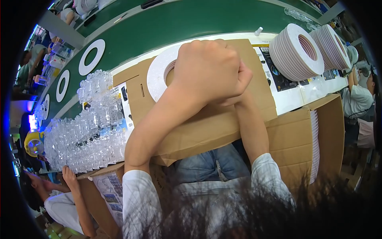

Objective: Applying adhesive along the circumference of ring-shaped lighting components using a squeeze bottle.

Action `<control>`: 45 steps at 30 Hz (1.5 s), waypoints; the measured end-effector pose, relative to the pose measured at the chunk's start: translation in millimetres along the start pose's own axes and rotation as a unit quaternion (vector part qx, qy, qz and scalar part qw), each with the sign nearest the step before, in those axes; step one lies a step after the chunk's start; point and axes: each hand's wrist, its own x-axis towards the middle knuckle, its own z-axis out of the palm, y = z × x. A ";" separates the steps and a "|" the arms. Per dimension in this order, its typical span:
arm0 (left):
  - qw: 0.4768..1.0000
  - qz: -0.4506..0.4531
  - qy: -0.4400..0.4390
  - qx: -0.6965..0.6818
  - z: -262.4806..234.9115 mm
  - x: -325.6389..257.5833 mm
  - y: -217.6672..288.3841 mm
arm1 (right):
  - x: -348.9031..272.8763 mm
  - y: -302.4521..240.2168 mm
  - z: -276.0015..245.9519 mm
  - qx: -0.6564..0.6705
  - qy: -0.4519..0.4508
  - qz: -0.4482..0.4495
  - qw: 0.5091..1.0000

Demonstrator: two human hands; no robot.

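Observation:
My left hand [211, 69] is closed in a fist, back upward, above a white ring [157, 77] that lies flat on brown cardboard [258, 95]. What its curled fingers hold, if anything, is hidden. My right hand [234, 100] is crossed close beneath the left one and almost wholly covered by it, so its fingers do not show. Both hands cover the right part of the ring. Along the ring's inner hole a pinkish layered edge shows. Whether the hands touch the ring cannot be seen.
Many clear plastic pieces [87, 127] crowd the left side. Stacked white rings [296, 51] stand at the right, beside an open carton [288, 143]. Single rings [92, 57] lie on the green surface [159, 28]. At lower left, a co-worker's hand [69, 175] is near the clear pieces.

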 end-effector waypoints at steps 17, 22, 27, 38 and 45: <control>1.000 -0.010 -0.006 -0.011 -1.2 1.5 2.3 | -4.2 0.1 1.3 0.007 -0.015 -0.010 1.000; 0.999 -0.015 -0.023 -0.022 -5.8 5.3 11.3 | -7.7 -3.6 -0.9 -0.011 0.023 0.029 0.999; 0.998 -0.010 -0.054 0.000 -11.7 1.1 7.8 | -0.3 -11.3 11.8 0.009 0.027 0.013 1.000; 0.996 -0.014 -0.080 0.032 -4.9 2.5 1.8 | -0.5 6.9 19.1 -0.060 -0.059 0.026 0.996; 0.996 -0.024 -0.081 0.030 -5.7 -2.0 -4.4 | 4.4 -7.7 24.4 -0.021 -0.008 0.027 0.999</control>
